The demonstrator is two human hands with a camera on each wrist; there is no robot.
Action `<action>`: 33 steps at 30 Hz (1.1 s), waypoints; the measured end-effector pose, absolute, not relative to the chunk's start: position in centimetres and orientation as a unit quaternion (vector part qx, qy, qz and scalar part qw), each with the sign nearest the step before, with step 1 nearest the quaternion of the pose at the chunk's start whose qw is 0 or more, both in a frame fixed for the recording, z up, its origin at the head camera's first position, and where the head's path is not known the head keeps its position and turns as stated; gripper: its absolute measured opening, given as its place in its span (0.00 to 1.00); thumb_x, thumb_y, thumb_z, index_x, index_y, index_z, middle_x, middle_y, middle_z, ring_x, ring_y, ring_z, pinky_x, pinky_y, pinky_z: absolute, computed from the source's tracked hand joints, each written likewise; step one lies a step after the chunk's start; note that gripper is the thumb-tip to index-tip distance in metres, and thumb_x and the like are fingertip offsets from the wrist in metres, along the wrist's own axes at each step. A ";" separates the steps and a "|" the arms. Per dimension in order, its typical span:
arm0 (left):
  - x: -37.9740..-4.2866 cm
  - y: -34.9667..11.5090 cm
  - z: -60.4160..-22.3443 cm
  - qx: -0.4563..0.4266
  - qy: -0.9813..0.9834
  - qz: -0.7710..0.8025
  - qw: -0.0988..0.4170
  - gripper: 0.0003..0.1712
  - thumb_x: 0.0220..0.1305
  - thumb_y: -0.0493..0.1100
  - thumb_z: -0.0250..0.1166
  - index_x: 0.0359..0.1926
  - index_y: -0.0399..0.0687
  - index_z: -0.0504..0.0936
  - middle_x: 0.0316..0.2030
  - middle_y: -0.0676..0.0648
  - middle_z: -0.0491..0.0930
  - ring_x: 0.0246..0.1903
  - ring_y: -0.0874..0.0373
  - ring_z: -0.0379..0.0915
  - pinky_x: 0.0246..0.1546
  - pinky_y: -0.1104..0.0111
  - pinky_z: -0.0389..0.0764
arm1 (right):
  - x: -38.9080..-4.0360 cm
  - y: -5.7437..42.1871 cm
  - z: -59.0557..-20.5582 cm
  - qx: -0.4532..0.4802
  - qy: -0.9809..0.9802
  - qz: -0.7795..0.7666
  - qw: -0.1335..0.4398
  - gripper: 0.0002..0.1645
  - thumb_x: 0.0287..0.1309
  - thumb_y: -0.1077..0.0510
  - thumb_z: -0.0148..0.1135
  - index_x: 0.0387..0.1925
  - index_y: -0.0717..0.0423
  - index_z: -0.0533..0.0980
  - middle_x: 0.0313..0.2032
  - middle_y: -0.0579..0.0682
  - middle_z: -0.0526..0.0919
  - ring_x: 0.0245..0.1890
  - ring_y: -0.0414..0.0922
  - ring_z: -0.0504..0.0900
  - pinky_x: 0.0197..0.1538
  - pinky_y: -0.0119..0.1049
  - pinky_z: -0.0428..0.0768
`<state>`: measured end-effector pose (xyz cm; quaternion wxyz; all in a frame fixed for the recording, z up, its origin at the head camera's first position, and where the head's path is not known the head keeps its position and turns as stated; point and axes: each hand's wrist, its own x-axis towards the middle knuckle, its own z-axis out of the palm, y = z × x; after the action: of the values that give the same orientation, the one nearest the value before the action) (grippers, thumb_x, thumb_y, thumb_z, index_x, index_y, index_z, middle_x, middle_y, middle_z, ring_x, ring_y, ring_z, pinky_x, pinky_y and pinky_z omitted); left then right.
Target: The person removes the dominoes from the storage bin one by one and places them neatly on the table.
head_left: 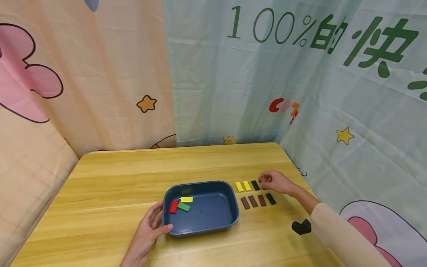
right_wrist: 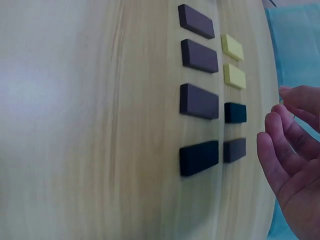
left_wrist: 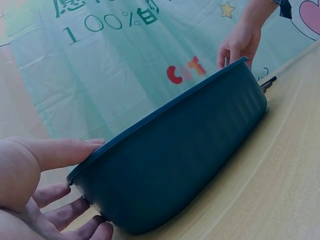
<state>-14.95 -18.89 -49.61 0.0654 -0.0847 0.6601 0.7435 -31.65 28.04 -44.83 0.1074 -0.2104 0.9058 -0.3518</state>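
A dark blue tray (head_left: 213,226) stands on the wooden table (head_left: 110,193). A yellow (head_left: 186,199), a red (head_left: 174,206) and a green block (head_left: 184,207) lie in its left part. My left hand (head_left: 150,226) holds the tray's near left corner, thumb (left_wrist: 65,152) on the rim and fingers (left_wrist: 70,212) low on the tray's wall (left_wrist: 190,150). Right of the tray lie two rows of flat tiles. The far row has two yellow tiles (head_left: 243,186) and a black one (head_left: 255,185). My right hand (head_left: 273,181) hovers at that row's right end, fingers (right_wrist: 280,145) loosely bent and holding nothing.
The near row holds three brown tiles (head_left: 253,201) and a black tile (head_left: 271,198). In the right wrist view a small dark tile (right_wrist: 234,150) lies nearest the fingers. A black device (head_left: 301,226) sits by my right sleeve. Printed curtains (head_left: 300,74) close in the table's back and sides.
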 end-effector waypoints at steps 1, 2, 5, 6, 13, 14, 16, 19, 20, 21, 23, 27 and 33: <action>-15.0 -18.8 -49.6 -0.083 0.660 0.744 0.066 0.52 0.59 0.28 0.74 0.79 0.41 0.55 0.77 0.33 0.54 0.75 0.33 0.51 0.66 0.55 0.70 | -31.7 27.7 -44.7 -0.212 0.906 -0.351 0.109 0.12 0.68 0.65 0.65 0.49 0.68 0.80 0.36 0.49 0.82 0.35 0.51 0.82 0.37 0.39 0.81; -15.0 -18.8 -49.6 -0.082 0.660 0.744 0.066 0.53 0.60 0.27 0.74 0.79 0.41 0.55 0.77 0.33 0.54 0.75 0.33 0.50 0.66 0.54 0.70 | -31.9 27.4 -44.5 -0.215 0.906 -0.349 0.111 0.12 0.68 0.65 0.65 0.49 0.68 0.80 0.35 0.49 0.82 0.35 0.51 0.82 0.36 0.39 0.81; -15.0 -18.8 -49.6 -0.085 0.660 0.743 0.067 0.53 0.60 0.27 0.73 0.80 0.40 0.54 0.78 0.33 0.53 0.75 0.32 0.49 0.67 0.53 0.69 | -32.3 26.2 -44.1 -0.231 0.903 -0.343 0.112 0.13 0.68 0.64 0.65 0.50 0.68 0.80 0.35 0.48 0.82 0.34 0.50 0.82 0.35 0.39 0.81; -15.0 -18.8 -49.5 -0.086 0.661 0.743 0.068 0.53 0.60 0.27 0.73 0.80 0.40 0.54 0.78 0.32 0.53 0.75 0.32 0.49 0.67 0.53 0.69 | -32.4 25.7 -44.0 -0.238 0.903 -0.341 0.111 0.13 0.68 0.63 0.66 0.49 0.68 0.80 0.35 0.48 0.82 0.33 0.48 0.81 0.35 0.39 0.81; -15.1 -18.8 -49.7 -0.087 0.659 0.744 0.071 0.53 0.60 0.28 0.74 0.80 0.40 0.53 0.78 0.32 0.52 0.75 0.32 0.48 0.66 0.55 0.70 | -33.0 22.5 -42.9 -0.284 0.894 -0.326 0.115 0.11 0.68 0.64 0.66 0.48 0.67 0.81 0.35 0.44 0.83 0.33 0.42 0.82 0.38 0.37 0.82; -15.1 -18.8 -49.7 -0.086 0.659 0.743 0.071 0.53 0.60 0.28 0.74 0.80 0.41 0.53 0.78 0.33 0.52 0.75 0.32 0.48 0.66 0.55 0.70 | -33.0 21.9 -42.7 -0.291 0.892 -0.325 0.119 0.11 0.68 0.64 0.66 0.48 0.66 0.81 0.35 0.44 0.83 0.33 0.42 0.81 0.38 0.37 0.82; -15.1 -18.8 -49.7 -0.086 0.660 0.743 0.071 0.53 0.60 0.28 0.74 0.80 0.41 0.53 0.78 0.33 0.52 0.75 0.32 0.48 0.66 0.54 0.70 | -33.0 20.7 -42.4 -0.306 0.887 -0.320 0.129 0.11 0.68 0.63 0.65 0.48 0.66 0.81 0.34 0.44 0.83 0.32 0.42 0.81 0.38 0.37 0.82; -15.0 -18.8 -49.6 -0.086 0.657 0.745 0.071 0.53 0.60 0.28 0.73 0.80 0.41 0.53 0.78 0.33 0.52 0.76 0.32 0.48 0.66 0.54 0.70 | -33.1 18.6 -41.8 -0.332 0.878 -0.313 0.148 0.11 0.68 0.63 0.65 0.49 0.65 0.82 0.33 0.43 0.83 0.32 0.42 0.82 0.37 0.37 0.82; -15.0 -18.9 -49.6 -0.086 0.657 0.745 0.070 0.53 0.60 0.28 0.73 0.80 0.41 0.53 0.78 0.33 0.52 0.76 0.32 0.48 0.66 0.54 0.70 | -33.1 17.9 -41.6 -0.343 0.873 -0.311 0.153 0.11 0.68 0.63 0.66 0.49 0.64 0.82 0.33 0.43 0.83 0.33 0.42 0.82 0.38 0.37 0.83; -15.0 -18.9 -49.6 -0.086 0.658 0.745 0.069 0.53 0.60 0.28 0.73 0.80 0.41 0.53 0.78 0.32 0.52 0.76 0.32 0.48 0.66 0.54 0.70 | -33.1 17.1 -41.5 -0.353 0.869 -0.307 0.159 0.11 0.68 0.63 0.66 0.48 0.64 0.82 0.33 0.43 0.82 0.33 0.41 0.82 0.38 0.37 0.83; -14.9 -19.0 -49.5 -0.088 0.659 0.744 0.068 0.53 0.60 0.28 0.74 0.80 0.40 0.53 0.78 0.33 0.52 0.75 0.32 0.49 0.66 0.55 0.70 | -33.2 15.5 -41.2 -0.371 0.864 -0.296 0.170 0.11 0.68 0.62 0.66 0.49 0.63 0.82 0.34 0.43 0.82 0.35 0.40 0.83 0.39 0.35 0.83; -14.9 -18.9 -49.3 -0.094 0.661 0.742 0.067 0.52 0.59 0.29 0.75 0.79 0.42 0.56 0.77 0.34 0.54 0.75 0.34 0.50 0.66 0.55 0.71 | -33.2 12.6 -40.9 -0.401 0.855 -0.265 0.192 0.12 0.67 0.61 0.68 0.50 0.62 0.83 0.34 0.42 0.81 0.35 0.39 0.82 0.42 0.33 0.82; -15.0 -18.8 -49.4 -0.095 0.662 0.741 0.066 0.52 0.58 0.29 0.76 0.79 0.42 0.57 0.77 0.34 0.55 0.75 0.34 0.51 0.67 0.55 0.69 | -32.7 8.9 -41.1 -0.439 0.839 -0.234 0.221 0.14 0.66 0.61 0.70 0.51 0.62 0.83 0.34 0.39 0.82 0.34 0.36 0.80 0.42 0.30 0.81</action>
<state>-15.00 -18.75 -49.36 0.0660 -0.0952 0.6620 0.7405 -32.70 8.92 -41.09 0.2208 -0.4390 0.8388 -0.2342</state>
